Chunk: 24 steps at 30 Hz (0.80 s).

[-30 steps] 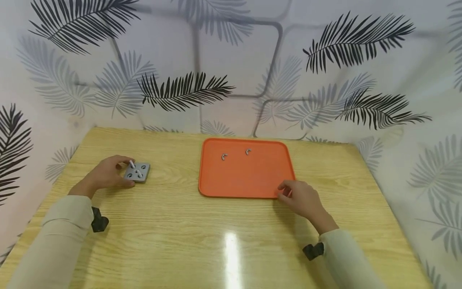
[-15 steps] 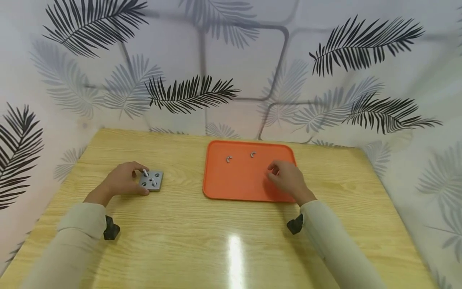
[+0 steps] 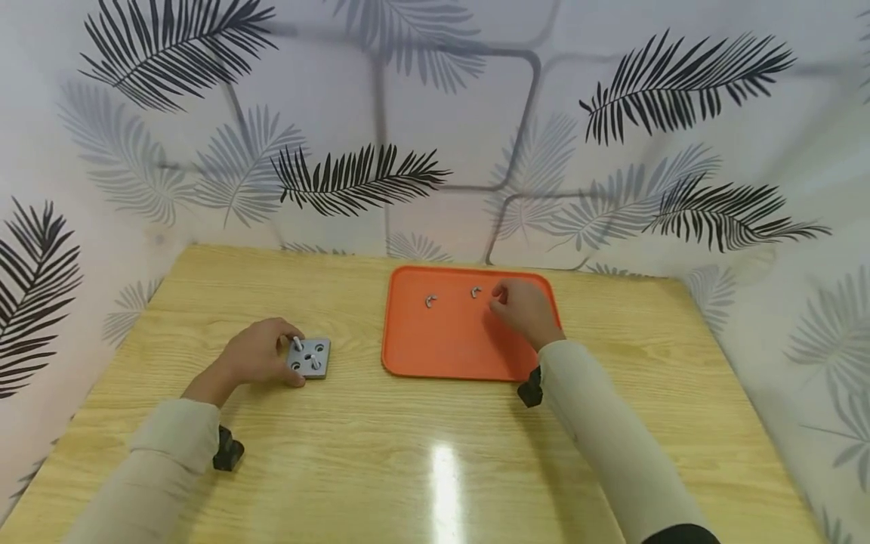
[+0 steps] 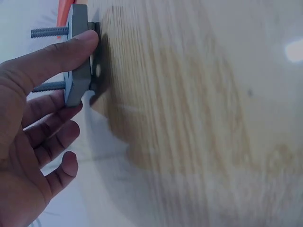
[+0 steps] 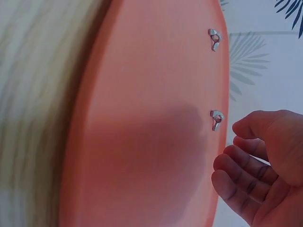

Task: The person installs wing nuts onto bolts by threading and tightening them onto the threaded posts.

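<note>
My left hand [image 3: 257, 355] grips a grey square metal plate [image 4: 79, 19], its thumb on the near edge and fingers on the far edge. Two threaded bolts [image 4: 49, 32] stick up from the plate, which also has several holes. In the head view it is close over the table, left of the orange tray [image 3: 448, 351]. Two small silver wing nuts lie on the tray: one wing nut [image 3: 431, 301] further left, another wing nut [image 3: 476, 292] further right. Just right of the second, my right hand [image 3: 525, 306] hovers with loosely bent fingers, holding nothing.
The wooden table [image 3: 367, 453] runs back to a wall cloth [image 3: 326, 83] printed with leaves. A low raised rim surrounds the tray. Black wrist devices sit at both cuffs, the left wrist device [image 3: 227, 449] close over the table.
My right hand has moved from the tray's near right corner up and left across the tray to beside the right wing nut. The left hand has brought the plate rightward and slightly nearer.
</note>
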Available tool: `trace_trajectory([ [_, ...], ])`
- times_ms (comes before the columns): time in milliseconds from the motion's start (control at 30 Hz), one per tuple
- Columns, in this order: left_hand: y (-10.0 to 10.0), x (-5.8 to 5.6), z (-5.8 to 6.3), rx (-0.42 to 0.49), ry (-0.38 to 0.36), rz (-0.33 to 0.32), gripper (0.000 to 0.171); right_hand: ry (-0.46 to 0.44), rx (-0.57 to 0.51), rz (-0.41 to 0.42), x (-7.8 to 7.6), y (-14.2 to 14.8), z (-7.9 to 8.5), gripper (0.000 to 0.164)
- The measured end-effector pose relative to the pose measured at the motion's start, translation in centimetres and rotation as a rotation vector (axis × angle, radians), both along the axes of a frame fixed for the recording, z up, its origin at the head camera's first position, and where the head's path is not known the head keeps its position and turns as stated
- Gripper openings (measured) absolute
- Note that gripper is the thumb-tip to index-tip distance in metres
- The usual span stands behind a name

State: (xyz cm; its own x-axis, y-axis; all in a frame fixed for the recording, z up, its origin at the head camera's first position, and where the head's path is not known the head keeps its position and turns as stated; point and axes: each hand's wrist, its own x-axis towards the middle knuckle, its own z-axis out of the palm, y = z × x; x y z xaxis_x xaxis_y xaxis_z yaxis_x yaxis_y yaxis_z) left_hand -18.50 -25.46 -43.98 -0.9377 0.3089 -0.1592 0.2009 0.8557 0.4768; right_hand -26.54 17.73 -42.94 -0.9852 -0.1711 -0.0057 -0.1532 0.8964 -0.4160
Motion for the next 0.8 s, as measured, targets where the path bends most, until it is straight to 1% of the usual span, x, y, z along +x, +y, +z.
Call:
trace_trajectory([
  [100,0.6,0.6,0.2,-0.031,0.003,-0.016,0.067,-0.02,0.024,0.011,-0.5,-0.6,-0.4,0.027],
  [233,1.4,1.1,0.4,-0.049,0.012,-0.033,0.067,-0.013,0.021,0.018,-0.8,-1.1,-0.6,0.027],
  [367,1.9,1.5,0.4,-0.047,0.024,-0.014,0.066,0.003,0.024,0.009,-1.1,-1.5,-0.6,0.026],
  [500,2.7,2.0,0.2,-0.034,0.017,0.004,0.065,-0.018,0.014,-0.005,-1.2,-1.8,-0.7,0.028],
  [667,4.1,2.6,0.0,-0.037,0.02,-0.016,0.064,-0.021,0.01,-0.033,-1.2,-2.2,-0.5,0.033],
  [800,5.1,3.2,-0.5,-0.037,0.028,-0.02,0.063,-0.022,0.029,-0.047,-1.3,-2.7,-0.6,0.036],
])
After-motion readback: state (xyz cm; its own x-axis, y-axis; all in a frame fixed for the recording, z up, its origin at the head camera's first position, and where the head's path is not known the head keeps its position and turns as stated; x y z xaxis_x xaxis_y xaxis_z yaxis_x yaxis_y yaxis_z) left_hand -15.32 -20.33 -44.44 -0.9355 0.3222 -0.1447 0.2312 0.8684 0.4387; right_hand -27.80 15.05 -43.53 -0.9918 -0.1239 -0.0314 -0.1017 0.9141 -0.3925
